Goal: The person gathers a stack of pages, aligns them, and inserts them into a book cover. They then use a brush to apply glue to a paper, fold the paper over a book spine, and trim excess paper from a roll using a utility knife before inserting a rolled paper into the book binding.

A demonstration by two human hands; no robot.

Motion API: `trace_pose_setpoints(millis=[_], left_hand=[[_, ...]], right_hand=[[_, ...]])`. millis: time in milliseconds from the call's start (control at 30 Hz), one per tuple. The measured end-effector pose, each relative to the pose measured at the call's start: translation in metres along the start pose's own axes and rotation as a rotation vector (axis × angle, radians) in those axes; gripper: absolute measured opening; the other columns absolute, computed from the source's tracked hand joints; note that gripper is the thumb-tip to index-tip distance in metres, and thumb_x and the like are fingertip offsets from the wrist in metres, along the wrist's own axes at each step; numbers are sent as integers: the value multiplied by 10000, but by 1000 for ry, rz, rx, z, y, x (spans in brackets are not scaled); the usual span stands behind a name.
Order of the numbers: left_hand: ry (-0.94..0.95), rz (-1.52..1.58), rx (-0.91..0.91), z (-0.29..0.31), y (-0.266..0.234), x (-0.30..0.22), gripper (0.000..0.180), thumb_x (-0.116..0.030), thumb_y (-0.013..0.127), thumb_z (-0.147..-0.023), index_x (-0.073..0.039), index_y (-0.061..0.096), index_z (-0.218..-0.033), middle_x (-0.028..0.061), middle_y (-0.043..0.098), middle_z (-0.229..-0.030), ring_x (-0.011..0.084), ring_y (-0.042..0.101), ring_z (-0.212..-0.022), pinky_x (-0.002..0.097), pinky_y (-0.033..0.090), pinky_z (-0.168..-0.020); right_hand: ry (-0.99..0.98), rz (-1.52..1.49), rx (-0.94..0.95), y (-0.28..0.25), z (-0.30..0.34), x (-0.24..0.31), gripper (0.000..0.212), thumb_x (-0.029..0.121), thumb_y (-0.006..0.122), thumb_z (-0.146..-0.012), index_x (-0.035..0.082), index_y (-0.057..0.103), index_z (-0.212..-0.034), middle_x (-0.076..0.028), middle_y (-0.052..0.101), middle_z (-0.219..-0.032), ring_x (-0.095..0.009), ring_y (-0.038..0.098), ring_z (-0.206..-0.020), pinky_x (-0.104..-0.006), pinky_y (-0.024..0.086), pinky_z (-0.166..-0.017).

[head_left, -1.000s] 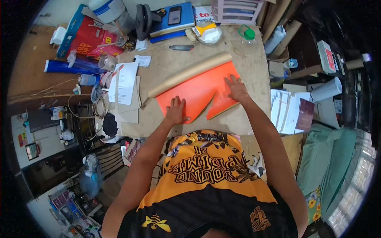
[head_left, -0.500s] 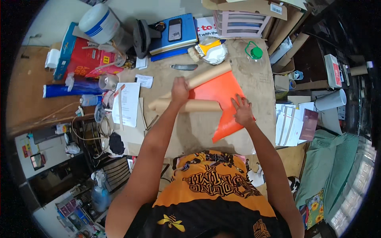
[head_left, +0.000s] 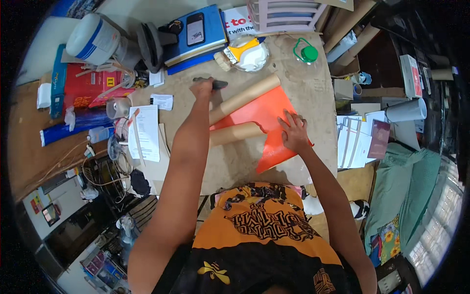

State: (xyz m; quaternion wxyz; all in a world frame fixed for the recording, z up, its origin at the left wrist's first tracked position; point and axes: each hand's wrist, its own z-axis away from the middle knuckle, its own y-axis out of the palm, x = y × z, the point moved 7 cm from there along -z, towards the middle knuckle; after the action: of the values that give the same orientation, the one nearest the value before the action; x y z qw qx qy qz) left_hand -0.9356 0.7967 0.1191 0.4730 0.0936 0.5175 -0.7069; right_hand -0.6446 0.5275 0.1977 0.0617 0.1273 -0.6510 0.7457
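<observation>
A bright orange sheet [head_left: 247, 111] with a brown paper back lies partly unrolled on the table. Its far side curls into a long brown roll [head_left: 252, 95], and a second brown roll [head_left: 237, 134] lies nearer me, with a ragged end. My right hand [head_left: 295, 132] presses the sheet's right part flat, fingers spread. Beyond the rolls' left end, my left hand [head_left: 201, 88] is closed over a slim dark utility knife [head_left: 220, 85]. The knife's middle is hidden under the fingers. My left forearm covers the left ends of both rolls.
At the back stand a round clear container [head_left: 254, 61] with a yellow-handled brush on it, a green-capped bottle [head_left: 309, 54], and blue books [head_left: 197, 46] under a phone [head_left: 195, 29]. Papers [head_left: 145, 132] lie left. Folders and papers [head_left: 353, 142] sit beyond the table's right edge.
My left hand has let go of the brown roll and moved away from me and left, onto the utility knife. My right hand stays on the orange sheet. The view has shifted slightly.
</observation>
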Motion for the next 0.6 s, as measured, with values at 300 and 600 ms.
trace_pose_setpoints(millis=[300, 600], left_hand=[[40, 1041, 131, -7, -56, 59, 94, -128, 506, -791, -57, 530, -848, 98, 549, -701, 207, 563, -594, 337, 487, -534], [150, 503, 955, 185, -39, 49, 173, -119, 478, -912, -39, 535, -1055, 37, 570, -744, 129, 566, -664, 256, 479, -632]], right_hand=[[-67, 16, -45, 7, -11, 0, 432, 198, 566, -803, 211, 551, -1234, -75, 348, -1405, -284, 356, -1229, -527, 319, -956], [-69, -73, -33, 6, -17, -24, 486, 248, 662, -756, 199, 534, -1222, -16, 385, -1364, -248, 382, -1192, -475, 323, -947]])
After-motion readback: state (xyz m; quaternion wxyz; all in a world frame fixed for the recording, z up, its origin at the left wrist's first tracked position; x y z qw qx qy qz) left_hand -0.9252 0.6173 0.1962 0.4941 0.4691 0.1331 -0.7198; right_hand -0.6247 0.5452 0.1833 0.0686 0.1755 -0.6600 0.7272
